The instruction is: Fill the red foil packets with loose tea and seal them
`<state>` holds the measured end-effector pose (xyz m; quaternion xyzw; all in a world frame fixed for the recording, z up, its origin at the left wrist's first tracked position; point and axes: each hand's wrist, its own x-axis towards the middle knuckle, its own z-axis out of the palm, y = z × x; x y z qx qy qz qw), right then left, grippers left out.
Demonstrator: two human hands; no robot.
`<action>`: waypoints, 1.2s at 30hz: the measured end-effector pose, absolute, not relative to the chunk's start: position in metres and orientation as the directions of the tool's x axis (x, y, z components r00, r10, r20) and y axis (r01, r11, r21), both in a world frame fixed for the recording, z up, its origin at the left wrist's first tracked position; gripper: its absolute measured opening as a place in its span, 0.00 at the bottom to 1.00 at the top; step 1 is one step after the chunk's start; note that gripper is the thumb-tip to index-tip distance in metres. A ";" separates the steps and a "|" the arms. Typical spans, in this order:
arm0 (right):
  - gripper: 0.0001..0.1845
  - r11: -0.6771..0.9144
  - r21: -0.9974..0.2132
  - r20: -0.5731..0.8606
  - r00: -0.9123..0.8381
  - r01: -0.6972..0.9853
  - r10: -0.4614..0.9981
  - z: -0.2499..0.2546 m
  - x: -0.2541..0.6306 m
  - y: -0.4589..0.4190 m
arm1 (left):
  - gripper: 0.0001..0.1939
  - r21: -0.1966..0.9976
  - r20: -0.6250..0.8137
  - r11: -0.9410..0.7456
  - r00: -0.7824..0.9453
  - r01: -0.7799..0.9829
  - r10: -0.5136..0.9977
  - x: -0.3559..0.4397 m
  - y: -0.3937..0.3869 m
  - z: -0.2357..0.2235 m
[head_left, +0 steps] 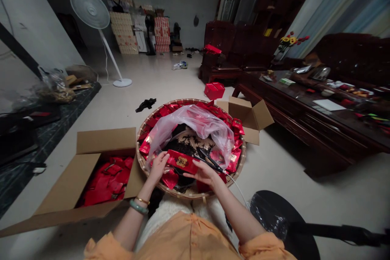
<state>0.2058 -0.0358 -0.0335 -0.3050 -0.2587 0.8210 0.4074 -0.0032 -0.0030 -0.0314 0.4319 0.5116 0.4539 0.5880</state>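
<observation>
My left hand (158, 166) and my right hand (205, 173) both grip a red packet with a gold label (182, 161), one at each end, above a wide woven bamboo tray (240, 162). A black heat-sealing tool (211, 161) with a white cord (236, 185) lies against my right hand, but its grip is unclear. Dark loose tea leaves (185, 144) fill the tray's middle, partly under a clear plastic bag (190, 128). Several red packets line the tray's edge. An open cardboard box (105, 142) at my left holds more red packets (106, 180).
A second open cardboard box (246, 115) touches the tray's far side. A dark wooden table (274, 105) with scattered items runs along the right. A black stand (274, 211) sits at lower right. A floor fan (91, 12) and stacked cartons (137, 28) stand beyond.
</observation>
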 end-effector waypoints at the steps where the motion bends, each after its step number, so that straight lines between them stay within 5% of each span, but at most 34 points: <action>1: 0.20 -0.547 -0.657 -0.290 -0.496 -0.519 0.819 -0.033 0.205 -0.037 | 0.20 0.982 -0.173 0.178 0.076 -0.062 0.982 -0.004 -0.002 -0.030; 13: 0.21 -0.593 -0.690 -0.352 -0.523 -0.415 0.776 -0.041 0.204 -0.039 | 0.15 0.916 0.184 -0.169 -0.008 0.364 0.983 -0.013 -0.005 -0.022; 16: 0.23 -0.593 -0.699 -0.350 -0.533 -0.399 0.770 -0.046 0.200 -0.039 | 0.29 0.641 0.427 -0.503 0.275 0.580 0.861 -0.008 -0.018 -0.014; 18: 0.24 -0.597 -0.705 -0.365 -0.526 -0.382 0.768 -0.049 0.195 -0.037 | 0.31 0.442 0.389 -0.661 0.535 0.607 0.750 -0.003 -0.027 -0.012; 21: 0.26 -0.621 -0.701 -0.420 -0.502 -0.350 0.756 -0.050 0.185 -0.034 | 0.32 0.313 0.301 -0.680 0.610 0.663 0.733 0.004 -0.036 -0.020; 36: 0.34 -0.394 -0.869 -0.252 -0.416 -0.301 0.874 -0.038 0.168 -0.032 | 0.30 0.512 0.323 -0.520 0.408 0.684 0.854 0.004 -0.032 -0.054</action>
